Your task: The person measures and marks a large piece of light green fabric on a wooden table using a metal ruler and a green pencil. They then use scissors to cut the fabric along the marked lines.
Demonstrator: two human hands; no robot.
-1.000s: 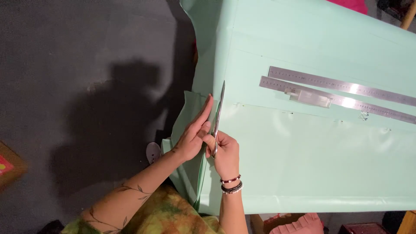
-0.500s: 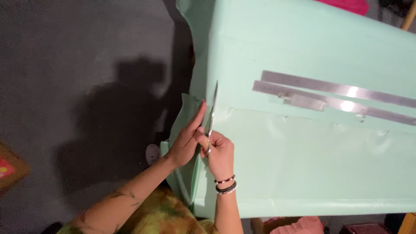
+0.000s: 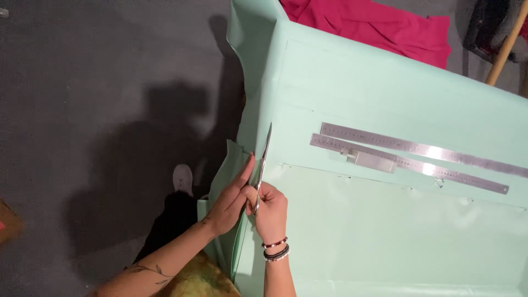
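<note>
The right hand (image 3: 270, 212) curls its fingers round the handles of steel scissors (image 3: 262, 165), whose thin blades point away along the left edge of a smooth mint-green sheet (image 3: 385, 236). The left hand (image 3: 231, 201) lies flat beside them, fingers straight and together, pressing the hanging flap. Two long metal rulers (image 3: 407, 154) rest on the sheet; crumpled red cloth (image 3: 374, 25) lies beyond

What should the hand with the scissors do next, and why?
Probably close the scissors and slide them a little further up the mint-green sheet. The right hand holds them at the sheet's left edge, blades pointing away, while the left hand steadies the narrow strip beside them, and uncut sheet lies ahead.
</note>
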